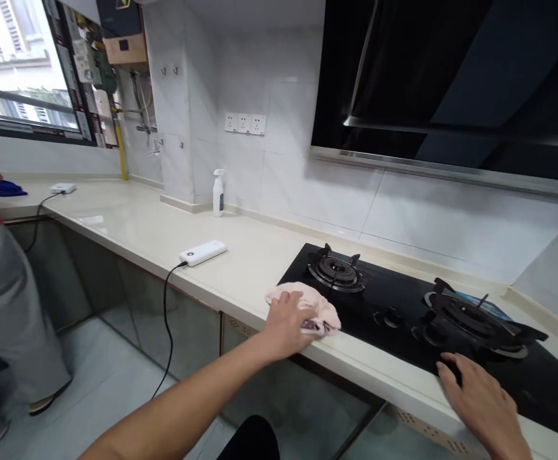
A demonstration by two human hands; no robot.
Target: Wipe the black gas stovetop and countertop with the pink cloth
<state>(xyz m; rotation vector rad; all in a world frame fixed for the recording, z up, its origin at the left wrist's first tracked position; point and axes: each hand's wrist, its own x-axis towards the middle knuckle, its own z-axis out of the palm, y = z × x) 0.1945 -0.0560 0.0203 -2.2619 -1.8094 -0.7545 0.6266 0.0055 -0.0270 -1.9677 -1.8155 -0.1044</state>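
Note:
My left hand point(286, 326) is shut on a crumpled pale pink cloth point(308, 308), pressing it on the cream countertop point(245, 271) at the front corner of the black glass gas hob point(394, 319). The cloth touches the hob's edge. My right hand point(475, 399) lies with its fingers apart on the hob's front edge, holding nothing. Beyond it stands a cast-iron burner grate point(475, 319), and another burner grate point(336, 269) sits behind the cloth.
A white power bank point(203, 253) on the counter trails a black cable to the floor. A white spray bottle point(218, 193) stands by the wall, under a wall socket panel point(244, 122). A black range hood point(403, 76) overhangs the hob. A person point(1, 281) stands at the left, near a blue cloth point(8, 189).

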